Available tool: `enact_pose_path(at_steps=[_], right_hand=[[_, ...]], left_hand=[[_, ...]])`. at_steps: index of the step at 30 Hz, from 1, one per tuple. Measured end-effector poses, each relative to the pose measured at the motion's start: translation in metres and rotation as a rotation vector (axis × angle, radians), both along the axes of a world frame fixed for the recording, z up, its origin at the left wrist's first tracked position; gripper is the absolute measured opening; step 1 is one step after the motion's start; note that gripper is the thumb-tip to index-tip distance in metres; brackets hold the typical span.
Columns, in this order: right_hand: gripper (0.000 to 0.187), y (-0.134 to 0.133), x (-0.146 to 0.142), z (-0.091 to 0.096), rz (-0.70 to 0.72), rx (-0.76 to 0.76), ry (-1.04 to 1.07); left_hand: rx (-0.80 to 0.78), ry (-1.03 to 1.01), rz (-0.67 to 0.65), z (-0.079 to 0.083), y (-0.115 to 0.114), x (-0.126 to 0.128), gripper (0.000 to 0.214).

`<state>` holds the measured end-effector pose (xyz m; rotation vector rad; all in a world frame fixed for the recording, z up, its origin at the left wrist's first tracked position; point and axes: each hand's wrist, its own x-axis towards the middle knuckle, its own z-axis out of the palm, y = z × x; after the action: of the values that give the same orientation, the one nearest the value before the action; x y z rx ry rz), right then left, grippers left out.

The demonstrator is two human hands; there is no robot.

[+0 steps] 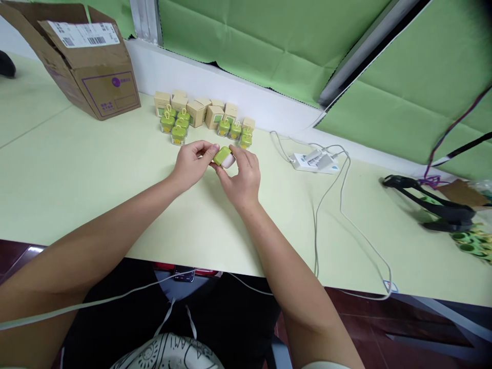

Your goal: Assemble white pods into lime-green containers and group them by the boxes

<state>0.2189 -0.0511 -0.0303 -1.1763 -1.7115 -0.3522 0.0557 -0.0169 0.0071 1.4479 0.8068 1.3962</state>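
Two hands on one green-capped jar

The left hand point(192, 165) and right hand point(245, 177) share a single jar point(223, 157), raised above the table point(192, 230). The left is partly curled, thumb and index finger pinching the jar's green side. The right is half open, its thumb and index finger set against the jar from the other side, the remaining fingers loosely bent.

The jar is tipped over: its green cap points to about 10 o'clock, its pale end to about 4. Its body is squat, so which way is longest is hard to tell.

Taking the held jar as the clock's centre, about five jars in a left cluster point(178, 134) stand at 10 o'clock, and about four in a right cluster point(224, 127) at 1. Behind both, from 10 to 1 o'clock, is a row of roughly eight small boxes point(213, 118), some overlapping, so the counts are approximate. One carton point(109, 92), its flaps up, is farther out at 10 o'clock.

At 3 o'clock lies one power strip point(299, 163) with plugs in it; well beyond, one black stand point(455, 215). One phone point(184, 274) is at 7 o'clock, below the table edge.
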Motion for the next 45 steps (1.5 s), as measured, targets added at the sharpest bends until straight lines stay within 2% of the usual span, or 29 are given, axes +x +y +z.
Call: enact_pose_path(at_steps=[5,16,20,25,32,35,38,40,41,45], right_hand=[[0.046,-0.001,0.000,0.000,-0.005,-0.014,0.004],[0.046,-0.002,-0.003,0.001,0.002,-0.042,0.009],[0.045,-0.002,-0.004,0.000,-0.021,0.015,-0.030],[0.045,-0.001,-0.003,-0.003,0.005,-0.007,-0.036],[0.045,-0.001,-0.003,0.000,0.000,-0.080,-0.027],[0.044,-0.001,-0.004,-0.001,-0.007,-0.049,0.001],[0.045,-0.001,-0.005,-0.001,0.005,-0.077,0.117],[0.046,-0.001,-0.006,0.000,0.029,-0.178,0.290],[0.047,0.000,-0.006,0.001,0.048,-0.245,0.406],[0.049,0.002,-0.004,0.009,0.142,-0.450,0.883]], left_hand=[[-0.039,-0.041,-0.037,-0.001,0.001,0.000,0.046],[0.000,0.004,0.031,-0.001,-0.002,0.001,0.038],[0.048,0.046,0.070,-0.001,-0.002,0.000,0.033],[0.133,0.118,0.114,-0.005,-0.001,-0.002,0.022],[0.108,0.141,0.120,-0.009,0.002,-0.003,0.026],[0.092,0.083,0.062,-0.011,0.003,-0.001,0.034],[0.036,-0.006,-0.021,-0.013,0.010,-0.001,0.049],[0.027,-0.025,-0.006,-0.014,0.022,-0.006,0.057],[0.045,-0.020,0.032,-0.015,0.031,-0.011,0.059],[0.191,0.104,0.365,-0.021,0.073,-0.045,0.055]])
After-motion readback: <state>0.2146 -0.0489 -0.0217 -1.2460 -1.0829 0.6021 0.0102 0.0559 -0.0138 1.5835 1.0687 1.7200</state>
